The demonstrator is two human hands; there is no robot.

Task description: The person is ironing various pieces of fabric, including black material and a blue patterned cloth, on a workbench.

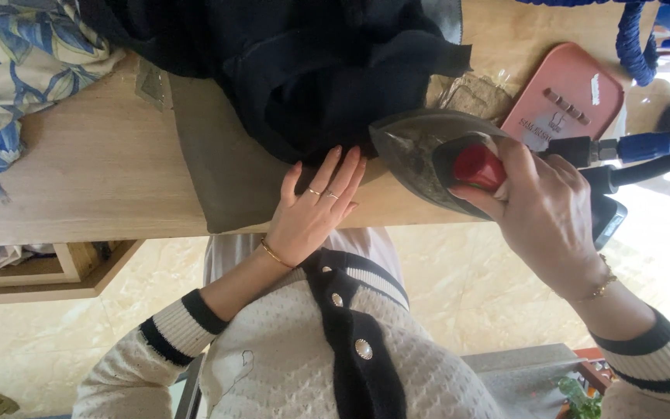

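Far left: a cloth with a blue leaf print [17,70] lies bunched on the corner of my wooden table [79,178]; below the table edge, an open wooden shelf [56,271] holds some pale fabric.

Left of centre: a grey-green pressing pad [219,178] covers the table and reaches its near edge. On it rests the black garment [327,70], heaped in folds toward the far side, with one edge brought down onto the pad.

Centre: my left hand [312,213] lies flat and open, palm down, fingers spread and extended, pinning the near edge of the black garment against the pad (two rings and a thin bracelet are visible). It grips nothing; the fingertips simply press on the fabric.

Right of centre: the iron [420,155], a dark metal body with a pointed nose, sits on the pad with its tip just beside my left fingertips and touching the garment's edge. My right hand [537,209] is closed around its red handle [478,167], fingers wrapped from above.

Right: a blue-collared hose and black cables [645,147] run from the iron's rear off the frame edge. Behind the iron, a pink iron rest [568,101] lies flat on the table.

Foreground: my cream knitted cardigan [296,357] with its dark button band.
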